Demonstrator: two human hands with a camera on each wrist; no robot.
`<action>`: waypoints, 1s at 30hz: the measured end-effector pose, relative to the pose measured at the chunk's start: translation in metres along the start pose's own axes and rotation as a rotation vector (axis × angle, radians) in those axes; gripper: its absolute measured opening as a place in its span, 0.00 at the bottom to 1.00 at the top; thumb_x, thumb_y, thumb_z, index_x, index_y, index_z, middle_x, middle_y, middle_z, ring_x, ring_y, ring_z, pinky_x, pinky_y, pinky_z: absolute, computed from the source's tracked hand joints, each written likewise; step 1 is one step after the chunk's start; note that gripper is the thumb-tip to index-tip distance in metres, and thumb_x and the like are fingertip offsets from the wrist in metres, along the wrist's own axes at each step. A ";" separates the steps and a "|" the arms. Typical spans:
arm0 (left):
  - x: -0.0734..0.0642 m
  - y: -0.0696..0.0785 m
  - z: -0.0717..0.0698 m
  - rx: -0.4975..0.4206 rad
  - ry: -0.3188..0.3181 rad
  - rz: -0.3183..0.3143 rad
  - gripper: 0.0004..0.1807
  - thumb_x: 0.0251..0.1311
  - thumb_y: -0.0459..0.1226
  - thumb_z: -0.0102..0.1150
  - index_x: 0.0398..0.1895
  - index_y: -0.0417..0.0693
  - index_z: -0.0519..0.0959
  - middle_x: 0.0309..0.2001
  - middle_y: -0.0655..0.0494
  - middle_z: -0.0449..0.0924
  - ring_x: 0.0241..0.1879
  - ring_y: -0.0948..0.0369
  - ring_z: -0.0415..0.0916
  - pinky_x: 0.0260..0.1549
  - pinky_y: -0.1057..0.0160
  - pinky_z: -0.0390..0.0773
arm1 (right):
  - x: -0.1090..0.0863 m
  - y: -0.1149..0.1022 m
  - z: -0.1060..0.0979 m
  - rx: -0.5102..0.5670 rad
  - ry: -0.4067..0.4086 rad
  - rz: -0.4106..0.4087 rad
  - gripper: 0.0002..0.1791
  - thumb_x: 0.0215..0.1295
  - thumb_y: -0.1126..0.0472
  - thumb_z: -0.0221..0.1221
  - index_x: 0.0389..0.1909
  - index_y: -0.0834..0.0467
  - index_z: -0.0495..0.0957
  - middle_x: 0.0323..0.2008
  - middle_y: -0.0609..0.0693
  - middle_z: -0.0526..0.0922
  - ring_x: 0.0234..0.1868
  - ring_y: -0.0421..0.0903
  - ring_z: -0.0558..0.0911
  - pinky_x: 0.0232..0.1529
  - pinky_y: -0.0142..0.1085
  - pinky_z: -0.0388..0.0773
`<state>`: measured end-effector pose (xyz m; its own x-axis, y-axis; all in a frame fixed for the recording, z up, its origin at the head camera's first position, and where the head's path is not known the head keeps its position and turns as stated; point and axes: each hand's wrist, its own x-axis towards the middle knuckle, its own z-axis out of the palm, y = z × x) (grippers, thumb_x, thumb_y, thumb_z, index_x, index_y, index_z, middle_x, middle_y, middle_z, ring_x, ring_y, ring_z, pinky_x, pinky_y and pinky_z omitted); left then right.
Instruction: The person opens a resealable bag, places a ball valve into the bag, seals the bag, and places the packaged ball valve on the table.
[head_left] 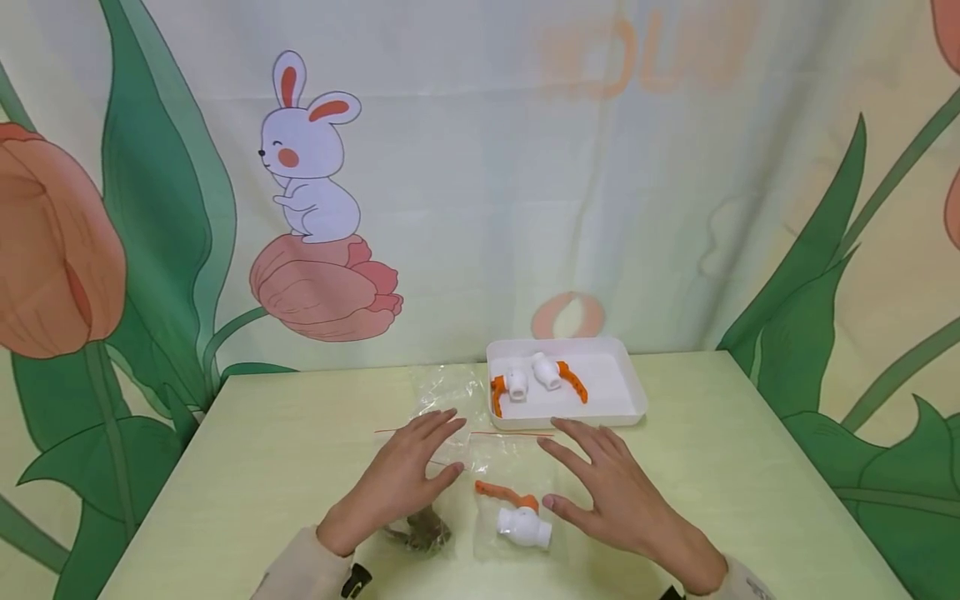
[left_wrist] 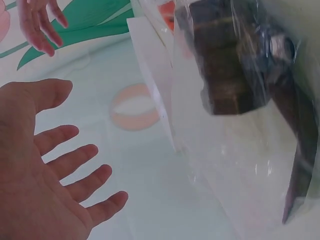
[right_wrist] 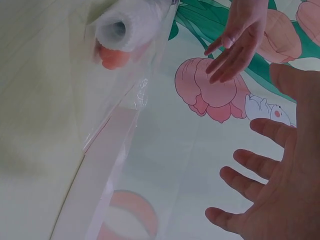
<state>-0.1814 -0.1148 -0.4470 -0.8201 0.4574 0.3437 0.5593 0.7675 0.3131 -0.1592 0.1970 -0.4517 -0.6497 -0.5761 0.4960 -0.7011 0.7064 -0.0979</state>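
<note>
Both hands hover over the table with fingers spread and nothing in them. My left hand [head_left: 401, 471] is above a clear zip bag holding a dark brown valve [head_left: 426, 531] with a lever handle, seen larger as the brown valve [left_wrist: 222, 65] in the left wrist view. Beside it lies a second clear zip bag [head_left: 491, 457] with a white ball valve [head_left: 523, 528] and orange lever inside. My right hand [head_left: 618, 487] is just right of this bag, apart from it. In the right wrist view the white valve [right_wrist: 130, 25] shows its round opening.
Behind the bags stands a white tray [head_left: 613, 385]. In its left half lie two loose white ball valves, one white valve [head_left: 517, 383] near the left wall and another white valve [head_left: 546, 372], each with an orange lever. A printed curtain [head_left: 465, 208] hangs along the table's back edge.
</note>
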 end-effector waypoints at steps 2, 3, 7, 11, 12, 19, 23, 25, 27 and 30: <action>0.000 -0.002 -0.003 0.021 -0.014 0.000 0.33 0.62 0.48 0.63 0.70 0.52 0.68 0.71 0.49 0.66 0.72 0.46 0.62 0.67 0.41 0.65 | 0.001 0.000 -0.001 0.002 -0.004 0.004 0.36 0.64 0.37 0.58 0.71 0.45 0.66 0.72 0.51 0.65 0.71 0.52 0.65 0.67 0.59 0.63; 0.000 -0.004 -0.004 0.032 -0.026 -0.002 0.34 0.62 0.49 0.63 0.71 0.52 0.67 0.72 0.49 0.64 0.72 0.46 0.60 0.68 0.41 0.64 | 0.001 0.000 -0.001 0.003 -0.010 0.008 0.36 0.64 0.36 0.57 0.71 0.44 0.65 0.73 0.51 0.64 0.72 0.52 0.65 0.67 0.61 0.62; 0.001 -0.011 -0.009 0.052 -0.069 -0.018 0.38 0.62 0.52 0.62 0.73 0.53 0.63 0.76 0.49 0.56 0.75 0.45 0.54 0.70 0.39 0.58 | 0.003 -0.001 -0.003 0.000 -0.039 0.025 0.37 0.65 0.34 0.55 0.72 0.43 0.64 0.75 0.50 0.61 0.74 0.52 0.63 0.69 0.63 0.58; 0.007 -0.018 -0.012 0.069 -0.067 -0.023 0.40 0.61 0.52 0.62 0.74 0.53 0.61 0.77 0.48 0.54 0.75 0.44 0.53 0.70 0.38 0.58 | 0.004 -0.001 -0.003 -0.010 -0.057 0.031 0.37 0.65 0.33 0.54 0.73 0.43 0.63 0.76 0.49 0.59 0.74 0.53 0.63 0.69 0.63 0.57; 0.009 -0.019 -0.013 0.069 -0.062 -0.026 0.40 0.61 0.52 0.62 0.74 0.52 0.61 0.77 0.48 0.54 0.75 0.43 0.53 0.70 0.38 0.58 | 0.005 -0.001 -0.004 -0.012 -0.058 0.030 0.38 0.65 0.33 0.54 0.73 0.43 0.63 0.76 0.49 0.59 0.74 0.53 0.63 0.70 0.63 0.57; 0.025 -0.030 -0.019 0.057 -0.081 -0.041 0.41 0.61 0.52 0.62 0.75 0.50 0.60 0.77 0.46 0.54 0.75 0.41 0.53 0.69 0.37 0.59 | 0.006 -0.003 -0.005 -0.015 -0.066 0.027 0.38 0.65 0.33 0.54 0.73 0.42 0.62 0.76 0.49 0.58 0.74 0.54 0.62 0.71 0.62 0.54; 0.036 -0.035 -0.018 0.057 -0.096 -0.041 0.40 0.62 0.51 0.61 0.75 0.49 0.60 0.76 0.43 0.54 0.74 0.40 0.54 0.69 0.37 0.60 | 0.006 -0.003 -0.006 -0.022 -0.061 0.021 0.38 0.65 0.33 0.54 0.73 0.42 0.61 0.76 0.49 0.58 0.74 0.54 0.63 0.71 0.62 0.54; 0.041 -0.037 -0.019 0.045 -0.106 -0.049 0.40 0.62 0.51 0.61 0.75 0.48 0.60 0.76 0.43 0.55 0.74 0.40 0.53 0.69 0.37 0.59 | 0.006 -0.004 -0.006 -0.025 -0.060 0.018 0.38 0.65 0.33 0.54 0.73 0.41 0.61 0.76 0.49 0.58 0.74 0.54 0.63 0.71 0.62 0.54; 0.046 -0.039 -0.018 0.037 -0.120 -0.061 0.40 0.63 0.51 0.60 0.75 0.48 0.60 0.76 0.43 0.54 0.75 0.40 0.53 0.69 0.37 0.59 | 0.006 -0.004 -0.006 -0.026 -0.062 0.017 0.38 0.65 0.33 0.54 0.74 0.41 0.61 0.76 0.49 0.59 0.74 0.54 0.63 0.71 0.62 0.54; 0.053 -0.042 -0.015 0.045 -0.142 -0.080 0.40 0.63 0.51 0.60 0.75 0.49 0.59 0.77 0.44 0.54 0.75 0.40 0.53 0.69 0.38 0.59 | 0.006 -0.004 -0.006 -0.023 -0.067 0.020 0.38 0.65 0.33 0.54 0.74 0.41 0.61 0.76 0.49 0.58 0.74 0.54 0.62 0.71 0.62 0.53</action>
<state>-0.2463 -0.1298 -0.4288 -0.8722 0.4507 0.1899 0.4885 0.8217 0.2935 -0.1584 0.1932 -0.4428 -0.6819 -0.5878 0.4354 -0.6817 0.7264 -0.0870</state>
